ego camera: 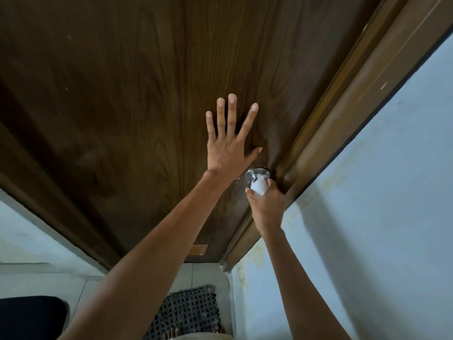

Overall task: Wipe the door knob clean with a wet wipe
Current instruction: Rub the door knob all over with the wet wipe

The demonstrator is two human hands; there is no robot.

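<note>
A silver door knob [257, 173] sits on the dark brown wooden door [147, 94], close to its right edge. My right hand [266, 204] is wrapped around the knob from below, with a white wet wipe [259, 188] pressed between my fingers and the metal. Only the knob's base plate and a little of its neck show above the wipe. My left hand [229, 146] lies flat on the door just up and left of the knob, fingers spread, holding nothing.
The brown door frame [343, 123] runs along the door's right edge, with a pale blue wall [380, 217] beyond it. On the tiled floor below lie a dark woven mat [188, 312] and a black object [31, 315] at bottom left. My toes [171, 333] show on the mat.
</note>
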